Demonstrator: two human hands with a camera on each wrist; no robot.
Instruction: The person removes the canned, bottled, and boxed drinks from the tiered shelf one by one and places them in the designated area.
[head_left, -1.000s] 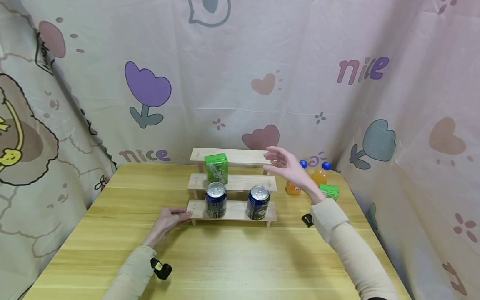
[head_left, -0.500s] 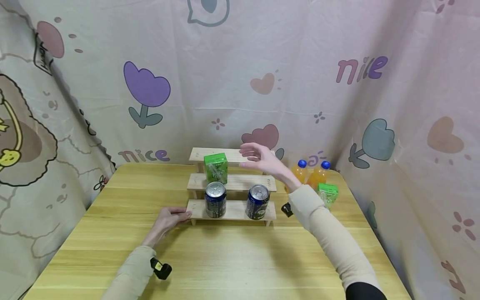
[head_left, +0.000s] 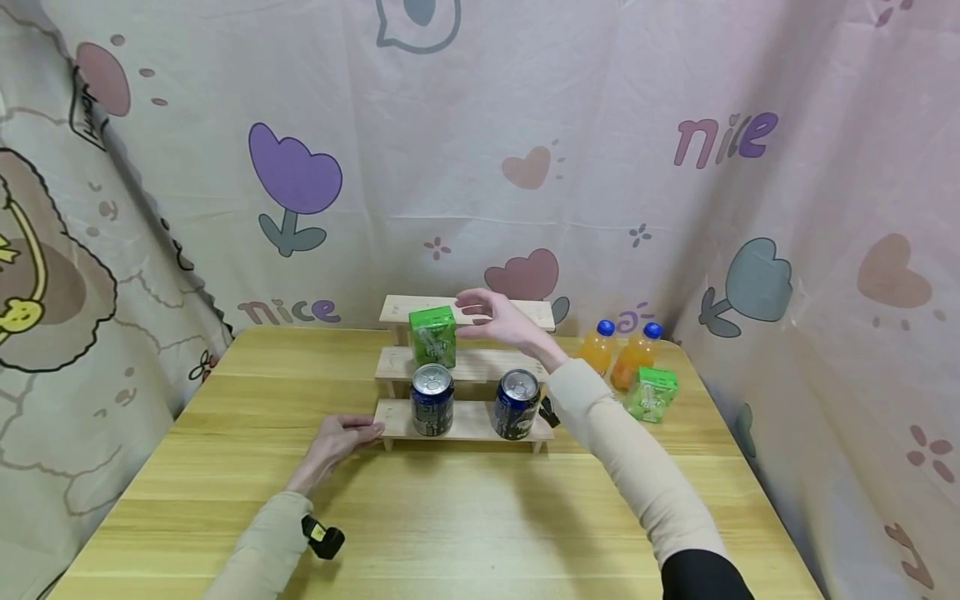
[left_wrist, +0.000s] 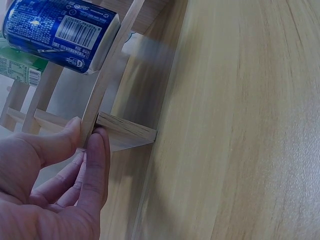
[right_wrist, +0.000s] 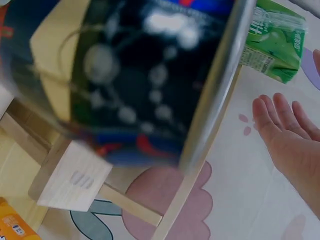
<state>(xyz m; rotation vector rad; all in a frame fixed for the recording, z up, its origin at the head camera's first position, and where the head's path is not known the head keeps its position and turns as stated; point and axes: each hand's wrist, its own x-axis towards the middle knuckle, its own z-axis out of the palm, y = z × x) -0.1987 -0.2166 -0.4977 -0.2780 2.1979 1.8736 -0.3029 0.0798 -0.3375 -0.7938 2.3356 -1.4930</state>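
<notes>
A three-tier wooden shelf stand (head_left: 472, 422) stands at the middle of the table. My left hand (head_left: 335, 447) pinches the left end of its lowest tier, thumb above and fingers (left_wrist: 95, 170) below. A green drink carton (head_left: 433, 337) stands upright on the left part of the middle tier. My right hand (head_left: 504, 321) is just right of this carton, fingers (right_wrist: 282, 107) extended and loosely bent, holding nothing; a small gap shows in the right wrist view. Two dark blue drink cans, a left can (head_left: 432, 414) and a right can (head_left: 515, 418), stand on the lowest tier.
To the right of the stand, two orange drink bottles with blue caps, one bottle (head_left: 597, 350) and another bottle (head_left: 632, 364), stand near a second green carton (head_left: 651, 395). A patterned curtain (head_left: 420, 150) hangs behind the wooden table (head_left: 465, 533).
My right hand has moved left from beyond the stand's right end to beside the green carton. My left hand has kept its grip on the stand.
</notes>
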